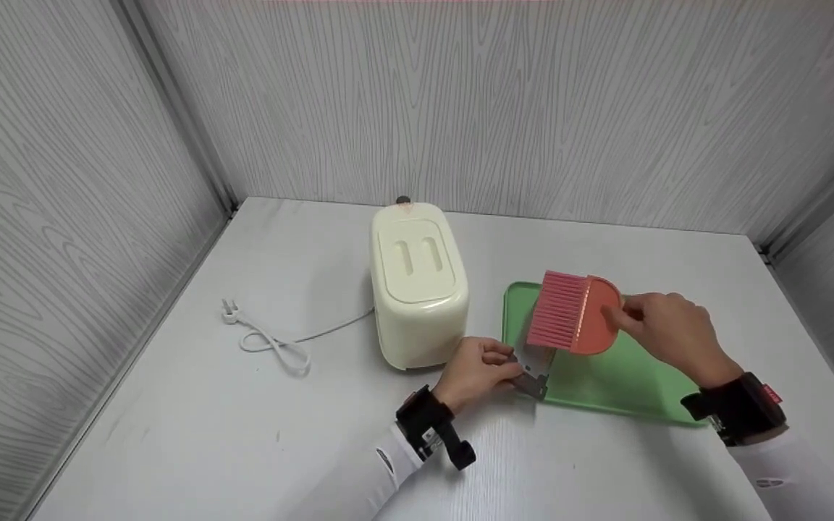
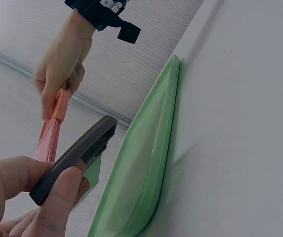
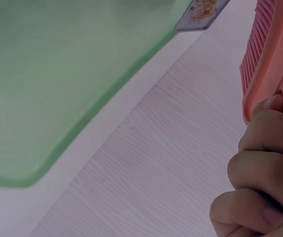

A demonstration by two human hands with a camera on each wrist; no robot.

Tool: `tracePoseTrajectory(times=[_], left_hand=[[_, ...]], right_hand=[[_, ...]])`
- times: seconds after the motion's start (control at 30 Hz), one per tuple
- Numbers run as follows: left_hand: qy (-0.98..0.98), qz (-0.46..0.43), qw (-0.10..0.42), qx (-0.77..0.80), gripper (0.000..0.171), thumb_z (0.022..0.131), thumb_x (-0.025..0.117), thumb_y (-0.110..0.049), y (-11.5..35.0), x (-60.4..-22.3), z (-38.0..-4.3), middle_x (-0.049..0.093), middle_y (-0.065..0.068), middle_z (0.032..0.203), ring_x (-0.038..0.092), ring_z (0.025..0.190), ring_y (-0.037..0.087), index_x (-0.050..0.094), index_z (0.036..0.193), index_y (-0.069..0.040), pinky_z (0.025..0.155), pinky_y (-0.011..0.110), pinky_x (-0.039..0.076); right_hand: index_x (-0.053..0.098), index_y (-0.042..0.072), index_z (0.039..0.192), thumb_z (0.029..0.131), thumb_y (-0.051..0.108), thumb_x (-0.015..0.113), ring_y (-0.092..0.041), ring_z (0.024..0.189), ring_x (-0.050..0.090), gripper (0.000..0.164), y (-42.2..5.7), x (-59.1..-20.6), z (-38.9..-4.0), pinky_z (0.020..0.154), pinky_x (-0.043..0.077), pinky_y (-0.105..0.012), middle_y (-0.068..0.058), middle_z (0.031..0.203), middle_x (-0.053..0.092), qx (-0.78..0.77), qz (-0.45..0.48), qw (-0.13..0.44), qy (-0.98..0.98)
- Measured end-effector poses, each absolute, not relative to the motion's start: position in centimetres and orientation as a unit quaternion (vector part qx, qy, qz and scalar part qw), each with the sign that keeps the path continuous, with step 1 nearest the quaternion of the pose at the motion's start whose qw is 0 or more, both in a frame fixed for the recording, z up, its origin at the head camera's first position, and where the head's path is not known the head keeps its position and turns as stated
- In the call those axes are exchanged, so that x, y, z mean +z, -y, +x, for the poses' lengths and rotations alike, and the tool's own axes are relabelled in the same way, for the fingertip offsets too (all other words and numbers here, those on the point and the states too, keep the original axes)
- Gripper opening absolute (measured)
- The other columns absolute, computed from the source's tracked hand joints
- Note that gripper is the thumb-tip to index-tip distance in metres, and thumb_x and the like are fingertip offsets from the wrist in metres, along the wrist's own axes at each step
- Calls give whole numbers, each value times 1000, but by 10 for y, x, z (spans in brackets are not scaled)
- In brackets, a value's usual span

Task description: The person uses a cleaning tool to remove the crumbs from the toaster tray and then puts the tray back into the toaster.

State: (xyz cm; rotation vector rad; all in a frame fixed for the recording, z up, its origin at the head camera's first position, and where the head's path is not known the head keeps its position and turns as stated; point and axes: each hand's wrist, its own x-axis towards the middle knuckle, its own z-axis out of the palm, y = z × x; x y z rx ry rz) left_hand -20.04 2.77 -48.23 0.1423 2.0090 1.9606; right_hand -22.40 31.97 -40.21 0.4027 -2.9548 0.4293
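Observation:
My left hand pinches the dark end of a crumb tray between thumb and fingers, over the near left corner of a green tray. Brown crumbs lie on the crumb tray in the right wrist view. My right hand grips an orange brush by its rounded back, above the green tray. The brush's pink bristles point left and overlap part of the crumb tray in the head view. Much of the crumb tray is hidden behind them.
A cream toaster with a lid over its top stands left of the green tray, close to my left hand. Its white cord lies loosely looped on the table at the left, ending in a plug. Wood-grain panels enclose the table's back and sides.

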Motion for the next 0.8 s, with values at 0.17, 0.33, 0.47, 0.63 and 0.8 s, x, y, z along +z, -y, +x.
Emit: tracePoseTrajectory(times=[0.17, 0.33, 0.47, 0.63, 0.8], left_hand=[[-710, 49, 164, 683, 30, 87, 78, 0, -27, -481, -201, 80, 20, 103, 75, 78, 14, 71, 116, 7, 73, 27, 68], [-715, 55, 160, 678, 29, 87, 77, -1, -27, -482, -200, 80, 22, 104, 76, 81, 15, 72, 115, 7, 74, 28, 68], [-713, 58, 159, 681, 30, 87, 77, -1, -28, -483, -200, 80, 23, 104, 76, 81, 15, 72, 115, 8, 76, 30, 69], [-711, 52, 162, 682, 30, 87, 78, -1, -29, -482, -200, 80, 22, 105, 74, 79, 13, 72, 115, 7, 73, 27, 68], [-712, 52, 158, 682, 29, 87, 78, -1, -28, -483, -200, 80, 22, 104, 75, 78, 13, 72, 115, 7, 71, 27, 68]], right_hand=[[54, 20, 59, 102, 40, 67, -7, 52, 33, 49, -313, -402, -214, 46, 19, -22, 12, 54, 31, 120, 160, 92, 975], [53, 22, 60, 102, 38, 67, -5, 54, 34, 47, -314, -405, -208, 48, 19, -21, 13, 54, 31, 106, 172, 86, 976], [50, 23, 60, 102, 39, 67, -4, 55, 31, 49, -317, -408, -206, 49, 16, -21, 13, 56, 28, 96, 180, 81, 976], [45, 22, 59, 100, 35, 71, -4, 55, 26, 51, -321, -411, -205, 50, 13, -22, 13, 57, 24, 58, 198, 128, 970], [39, 22, 59, 98, 32, 74, -4, 57, 22, 53, -325, -412, -208, 51, 11, -23, 13, 59, 20, 39, 206, 161, 964]])
